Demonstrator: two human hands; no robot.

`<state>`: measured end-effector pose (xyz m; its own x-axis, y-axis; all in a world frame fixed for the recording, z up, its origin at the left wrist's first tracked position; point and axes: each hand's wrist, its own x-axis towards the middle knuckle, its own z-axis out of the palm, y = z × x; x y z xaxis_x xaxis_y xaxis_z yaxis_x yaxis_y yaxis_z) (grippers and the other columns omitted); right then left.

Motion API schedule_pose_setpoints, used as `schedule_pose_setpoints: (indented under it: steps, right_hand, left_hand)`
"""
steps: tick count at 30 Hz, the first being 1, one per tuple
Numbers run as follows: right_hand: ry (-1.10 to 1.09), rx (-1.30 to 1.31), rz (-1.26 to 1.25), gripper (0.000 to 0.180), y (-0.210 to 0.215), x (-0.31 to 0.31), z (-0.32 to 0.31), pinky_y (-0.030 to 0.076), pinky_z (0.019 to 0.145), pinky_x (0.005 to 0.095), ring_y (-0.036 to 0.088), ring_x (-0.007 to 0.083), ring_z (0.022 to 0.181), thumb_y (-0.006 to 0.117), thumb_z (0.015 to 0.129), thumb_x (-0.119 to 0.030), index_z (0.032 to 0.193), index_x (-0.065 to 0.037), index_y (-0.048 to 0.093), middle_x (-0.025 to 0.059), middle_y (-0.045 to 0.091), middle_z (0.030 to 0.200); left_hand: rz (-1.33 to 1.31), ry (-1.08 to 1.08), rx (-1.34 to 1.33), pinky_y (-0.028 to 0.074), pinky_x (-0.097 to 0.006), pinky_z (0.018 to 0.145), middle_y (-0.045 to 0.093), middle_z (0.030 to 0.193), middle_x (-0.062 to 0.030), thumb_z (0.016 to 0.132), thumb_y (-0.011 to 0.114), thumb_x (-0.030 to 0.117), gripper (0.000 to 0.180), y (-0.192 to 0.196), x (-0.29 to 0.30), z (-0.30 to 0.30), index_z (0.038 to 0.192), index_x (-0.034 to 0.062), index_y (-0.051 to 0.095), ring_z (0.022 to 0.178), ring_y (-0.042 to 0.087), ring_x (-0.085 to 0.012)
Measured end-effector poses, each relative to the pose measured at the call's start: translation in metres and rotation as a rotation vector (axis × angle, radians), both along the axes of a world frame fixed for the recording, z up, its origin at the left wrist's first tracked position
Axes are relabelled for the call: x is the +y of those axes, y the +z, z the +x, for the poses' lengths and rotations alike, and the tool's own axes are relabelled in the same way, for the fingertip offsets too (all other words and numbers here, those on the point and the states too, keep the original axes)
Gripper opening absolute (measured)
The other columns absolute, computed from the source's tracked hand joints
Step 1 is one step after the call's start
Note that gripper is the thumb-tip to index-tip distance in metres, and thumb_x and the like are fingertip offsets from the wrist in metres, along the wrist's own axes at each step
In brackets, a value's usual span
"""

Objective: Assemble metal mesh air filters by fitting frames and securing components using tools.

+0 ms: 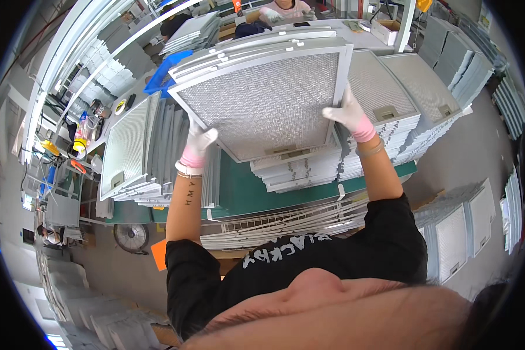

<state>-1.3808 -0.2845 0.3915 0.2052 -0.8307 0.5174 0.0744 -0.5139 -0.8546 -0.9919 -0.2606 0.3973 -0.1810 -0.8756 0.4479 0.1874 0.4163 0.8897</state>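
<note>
Between my two hands is a bundle of several framed metal-mesh filter panels (262,99), tilted up with the front panel's mesh toward me. My left hand (198,142), in a white glove with a pink cuff, is closed on the bundle's left edge, thumb at the front. On the right edge my right hand (349,114), gloved the same way, grips with its thumb over the front frame; its other fingers are hidden behind. A small latch (287,150) sits on the front panel's lower border. Just below and behind the bundle lies a stack of similar panels (300,175).
Stacked filter panels (382,87) stand to the right on the green tabletop (239,186). More panels (128,149) lean upright at left. A blue bin (164,73) is behind them. Across the bench is a person in gloves (286,10). A white wire rack (286,224) runs along the near edge.
</note>
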Motion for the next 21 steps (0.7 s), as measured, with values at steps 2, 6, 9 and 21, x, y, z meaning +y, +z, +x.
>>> schedule_pose_setpoints:
  steps: [2,6,9,21]
  right_hand:
    - [-0.036,-0.075,-0.117,0.098,0.02,0.007,0.005,0.03,0.109,0.0327,0.039,0.0207,0.127,0.078,0.072,-0.011,0.147,0.002,0.016,0.0134,0.04,0.138]
    - [-0.124,-0.151,-0.053,0.092,0.033,0.002,0.031,0.03,0.108,0.0327,0.039,0.0203,0.128,0.076,0.076,-0.01,0.147,0.003,0.018,0.0144,0.04,0.138]
    - [0.005,-0.197,-0.039,0.093,0.039,-0.007,0.018,0.03,0.108,0.0324,0.039,0.0198,0.127,0.076,0.075,-0.01,0.147,0.001,0.019,0.0131,0.04,0.139]
    - [-0.132,-0.006,-0.168,0.072,0.031,0.042,0.009,0.036,0.104,0.0341,0.047,0.0212,0.121,0.073,0.075,-0.009,0.136,0.003,0.037,0.0116,0.051,0.127]
  left_hand:
    - [-0.047,0.116,-0.126,0.044,-0.034,0.097,0.051,0.128,-0.0073,0.078,0.067,0.008,0.074,0.008,-0.001,-0.001,0.142,0.0023,0.03,0.111,0.054,-0.0204]
    - [-0.042,0.093,-0.073,0.041,-0.032,0.097,0.052,0.127,-0.008,0.083,0.06,0.005,0.063,0.023,0.005,-0.013,0.14,-0.0004,0.033,0.11,0.053,-0.0188]
    - [-0.079,0.113,0.041,0.04,-0.032,0.097,0.054,0.124,-0.0078,0.084,0.06,0.007,0.056,0.028,0.011,-0.014,0.136,-0.0015,0.041,0.11,0.052,-0.0185]
    - [0.09,0.096,-0.052,0.045,-0.035,0.097,0.059,0.12,-0.0094,0.076,0.073,0.009,0.059,0.032,0.064,-0.021,0.129,-0.0019,0.049,0.108,0.057,-0.0196]
